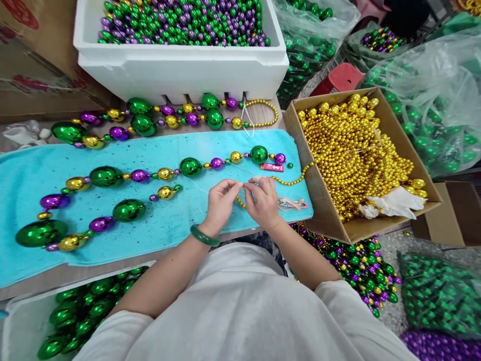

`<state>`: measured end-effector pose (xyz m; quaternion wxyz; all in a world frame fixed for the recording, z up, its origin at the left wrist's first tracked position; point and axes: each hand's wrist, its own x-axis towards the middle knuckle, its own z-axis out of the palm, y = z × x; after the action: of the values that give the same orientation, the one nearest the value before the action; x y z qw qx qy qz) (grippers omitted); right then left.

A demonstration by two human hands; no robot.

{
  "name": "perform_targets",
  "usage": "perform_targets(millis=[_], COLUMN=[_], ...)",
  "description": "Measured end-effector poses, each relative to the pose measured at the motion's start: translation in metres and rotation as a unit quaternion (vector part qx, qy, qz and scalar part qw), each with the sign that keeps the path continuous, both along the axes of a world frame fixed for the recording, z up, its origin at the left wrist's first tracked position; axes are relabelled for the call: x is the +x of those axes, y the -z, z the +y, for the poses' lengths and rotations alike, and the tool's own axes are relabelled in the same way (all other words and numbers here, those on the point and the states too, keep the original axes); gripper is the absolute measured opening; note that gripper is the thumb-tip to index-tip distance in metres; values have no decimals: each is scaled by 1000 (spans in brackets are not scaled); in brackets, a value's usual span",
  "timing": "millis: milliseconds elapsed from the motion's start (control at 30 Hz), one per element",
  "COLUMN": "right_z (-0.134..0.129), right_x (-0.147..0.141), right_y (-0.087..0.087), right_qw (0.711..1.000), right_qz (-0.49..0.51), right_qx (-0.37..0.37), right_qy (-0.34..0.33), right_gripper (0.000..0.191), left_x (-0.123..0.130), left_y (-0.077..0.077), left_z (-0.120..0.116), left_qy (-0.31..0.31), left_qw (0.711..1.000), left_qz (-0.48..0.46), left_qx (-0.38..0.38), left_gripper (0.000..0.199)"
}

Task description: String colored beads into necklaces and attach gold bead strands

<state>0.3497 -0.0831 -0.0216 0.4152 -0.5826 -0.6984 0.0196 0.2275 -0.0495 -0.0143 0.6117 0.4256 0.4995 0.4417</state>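
My left hand (222, 200) and my right hand (263, 200) meet over the near right part of the blue towel (210, 143), fingertips pinched on a thin white string (200, 186). A gold bead chain (293, 181) runs from the box at the right to beneath my right hand, and a few gold beads show between the hands. On the towel a strand of large green, purple and gold beads (106, 176) curves round at the left. A red lighter (272, 167) and small scissors (293, 203) lie by my right hand.
A finished-looking bead strand (143, 125) lies behind the towel, before a white foam box (180, 67) of small beads. At the right stands a cardboard box (326, 225) of gold beads. Bags of green beads (436, 291) surround it; another foam box (22, 321) sits at the lower left.
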Motion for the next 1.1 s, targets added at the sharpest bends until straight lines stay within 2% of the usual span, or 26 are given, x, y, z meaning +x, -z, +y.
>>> perform_targets(millis=[133, 333, 500, 700, 933, 1033, 1100], right_z=[0, 4, 8, 18, 23, 25, 27], right_x=[-4, -8, -3, 16, 16, 17, 23], right_y=[1, 1, 1, -1, -1, -2, -4], right_qw=[999, 998, 996, 996, 991, 990, 989], right_qz=[20, 39, 46, 45, 95, 106, 122], right_qx=[-46, -44, -57, 0, -47, -38, -59], right_qy=[17, 38, 43, 78, 75, 89, 54], right_gripper=[15, 13, 9, 12, 11, 10, 9], left_x=[0, -1, 1, -4, -6, -6, -8], left_y=[3, 4, 5, 4, -7, -9, -11], left_z=[-1, -1, -1, 0, -3, -2, -2], left_qy=[-1, -8, 4, 20, 66, 63, 46], left_qw=[1000, 996, 1000, 999, 997, 997, 996], left_qz=[26, 76, 26, 46, 28, -5, -43], left_qx=[12, 39, -3, -12, -11, -38, -68], left_gripper=[14, 13, 17, 16, 15, 17, 19])
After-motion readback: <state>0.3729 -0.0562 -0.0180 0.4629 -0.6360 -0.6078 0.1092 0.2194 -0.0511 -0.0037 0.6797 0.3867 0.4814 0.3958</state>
